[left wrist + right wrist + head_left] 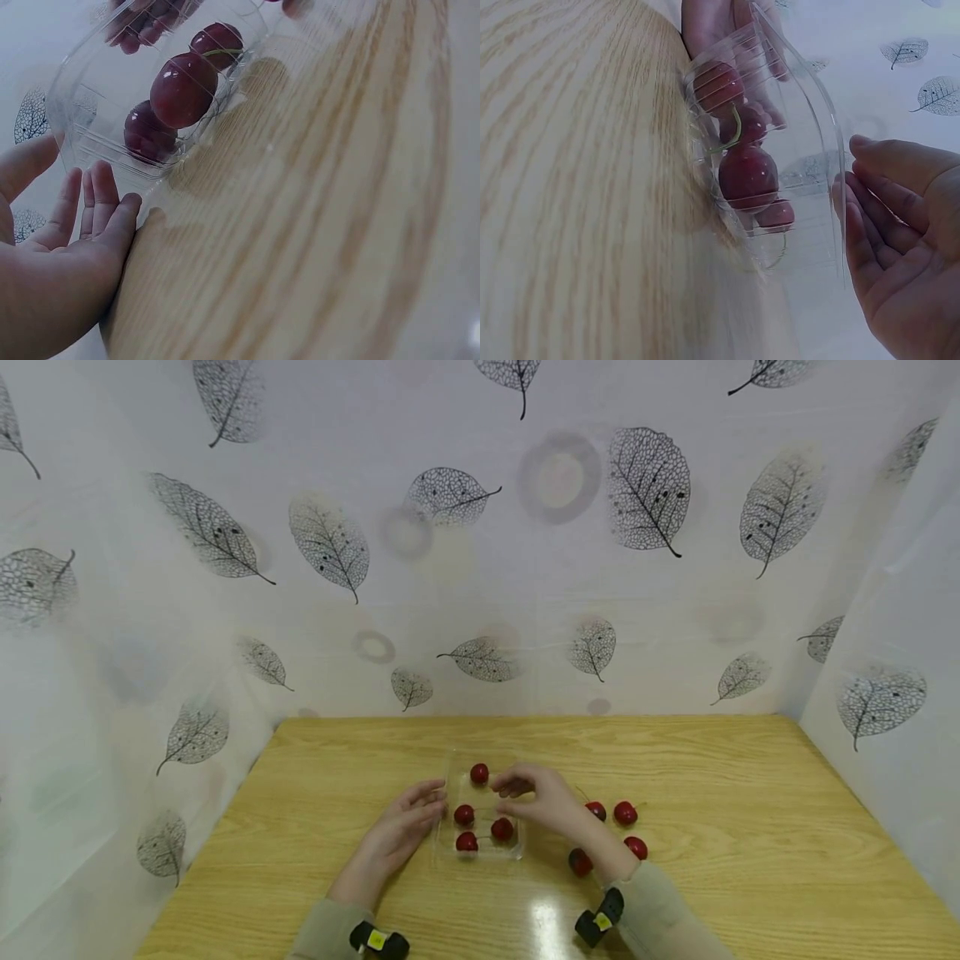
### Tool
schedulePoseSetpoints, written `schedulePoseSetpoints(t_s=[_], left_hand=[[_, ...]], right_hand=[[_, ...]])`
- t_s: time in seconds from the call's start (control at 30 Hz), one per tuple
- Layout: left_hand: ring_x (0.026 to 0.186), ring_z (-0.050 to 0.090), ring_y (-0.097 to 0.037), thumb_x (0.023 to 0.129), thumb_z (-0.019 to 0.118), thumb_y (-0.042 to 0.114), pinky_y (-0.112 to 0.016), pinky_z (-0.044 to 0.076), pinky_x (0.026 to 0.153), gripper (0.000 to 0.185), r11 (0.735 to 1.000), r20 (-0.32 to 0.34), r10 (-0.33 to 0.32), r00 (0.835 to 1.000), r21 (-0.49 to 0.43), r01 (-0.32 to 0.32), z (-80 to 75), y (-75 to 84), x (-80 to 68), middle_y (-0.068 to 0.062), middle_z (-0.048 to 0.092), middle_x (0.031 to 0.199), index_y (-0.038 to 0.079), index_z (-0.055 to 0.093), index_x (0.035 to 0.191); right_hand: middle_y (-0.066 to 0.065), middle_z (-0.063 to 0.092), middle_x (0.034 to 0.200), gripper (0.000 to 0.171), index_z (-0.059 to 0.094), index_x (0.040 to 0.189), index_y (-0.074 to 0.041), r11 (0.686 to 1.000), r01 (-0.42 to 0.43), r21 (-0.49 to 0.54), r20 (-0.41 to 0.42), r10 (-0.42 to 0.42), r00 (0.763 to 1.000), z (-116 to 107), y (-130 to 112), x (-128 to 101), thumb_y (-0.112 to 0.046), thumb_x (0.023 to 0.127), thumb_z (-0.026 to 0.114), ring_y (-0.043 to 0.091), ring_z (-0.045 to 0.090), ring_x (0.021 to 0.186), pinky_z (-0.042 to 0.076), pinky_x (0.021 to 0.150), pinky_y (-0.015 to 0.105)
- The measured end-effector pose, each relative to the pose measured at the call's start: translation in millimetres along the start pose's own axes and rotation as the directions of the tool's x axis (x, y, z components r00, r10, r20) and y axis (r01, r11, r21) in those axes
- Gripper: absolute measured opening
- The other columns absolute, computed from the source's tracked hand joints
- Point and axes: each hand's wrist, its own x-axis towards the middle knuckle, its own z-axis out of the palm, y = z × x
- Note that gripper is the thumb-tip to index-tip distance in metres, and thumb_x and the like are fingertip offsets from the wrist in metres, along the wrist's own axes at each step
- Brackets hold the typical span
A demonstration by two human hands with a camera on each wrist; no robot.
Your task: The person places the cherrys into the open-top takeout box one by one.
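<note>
**Two hands at a box of cherries**

A clear box sits on the desk, close to the person. The box is see-through plastic. Four red cherries lie inside it. One is at the far end, one is in the middle, and two lie side by side at the near end.

The left hand rests beside the left wall of the box. Its fingers are straight and loose, and they hold nothing. From the left wrist view, the fingertips lie just beside the box wall, maybe touching it. I cannot tell for sure.

The right hand hangs over the right side of the box. Its fingers bend a little and point to the left, over the box. In the right wrist view, the palm is open and empty, just beside the clear wall. It grips nothing.

Four more cherries lie loose on the desk, to the right of the box. Two are near the back of the right hand. One is close to the wrist, and one is a bit farther right.

Each wrist wears a small black band with a yellow tag. Both sleeves are a dull green. White walls with gray leaf prints stand around the desk.
</note>
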Motion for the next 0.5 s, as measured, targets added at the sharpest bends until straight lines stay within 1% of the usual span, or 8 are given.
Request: schedulePoseSetpoints(t_s=[0.2, 0.23, 0.33, 0.4, 0.5], left_hand=[[0.116, 0.06, -0.005, 0.105, 0.056, 0.001, -0.017, 0.05, 0.103, 0.061, 1.0, 0.007, -0.008, 1.0, -0.002, 0.008, 0.4, 0.7, 0.0, -0.001, 0.054, 0.132, -0.008, 0.029, 0.16], [0.116, 0.06, -0.005, 0.105, 0.056, 0.0, -0.017, 0.05, 0.103, 0.061, 1.0, 0.01, -0.008, 1.0, -0.003, 0.008, 0.2, 0.6, 0.2, -0.001, 0.054, 0.132, -0.008, 0.029, 0.16], [0.116, 0.06, -0.006, 0.105, 0.055, 0.0, -0.017, 0.05, 0.104, 0.061, 1.0, 0.015, -0.006, 1.0, -0.009, 0.006, -0.3, 0.2, 0.3, 0.0, 0.054, 0.131, -0.008, 0.029, 0.16], [0.117, 0.06, -0.007, 0.105, 0.055, -0.001, -0.018, 0.05, 0.104, 0.062, 1.0, 0.017, -0.003, 1.0, -0.01, 0.003, -1.0, 0.0, 0.1, 0.0, 0.054, 0.131, -0.008, 0.028, 0.16], [0.119, 0.059, -0.008, 0.105, 0.055, 0.0, -0.019, 0.051, 0.104, 0.062, 1.0, 0.016, 0.004, 1.0, -0.008, -0.004, -1.8, -0.2, -0.2, -0.001, 0.054, 0.132, -0.008, 0.028, 0.16]], right_hand=[[0.023, 0.075, 0.116, 0.029, 0.072, 0.122, 0.004, 0.999, -0.026, 0.024, -0.003, 0.026, 1.0, -3.5, -0.9, -0.7, -0.007, 0.095, 0.078, 0.019, 0.072, 0.1, 0.061, 0.093, 0.031], [0.023, 0.075, 0.116, 0.03, 0.072, 0.122, 0.004, 0.999, -0.029, 0.027, -0.005, 0.029, 1.0, -4.1, -0.8, -1.0, -0.007, 0.095, 0.078, 0.018, 0.072, 0.1, 0.061, 0.093, 0.032], [0.024, 0.075, 0.117, 0.029, 0.071, 0.122, 0.005, 1.0, -0.021, 0.022, -0.016, 0.021, 1.0, -6.6, 1.0, -1.7, -0.006, 0.095, 0.077, 0.018, 0.072, 0.1, 0.062, 0.094, 0.038], [0.022, 0.075, 0.117, 0.028, 0.072, 0.121, 0.004, 0.999, -0.028, 0.016, -0.029, 0.028, 0.999, -8.4, 2.1, -2.1, -0.006, 0.095, 0.077, 0.018, 0.072, 0.099, 0.062, 0.093, 0.039], [0.021, 0.076, 0.116, 0.027, 0.072, 0.12, 0.003, 1.0, -0.026, 0.002, -0.046, 0.026, 0.999, -12.1, 4.2, -2.3, -0.006, 0.095, 0.077, 0.02, 0.072, 0.1, 0.062, 0.092, 0.033]])
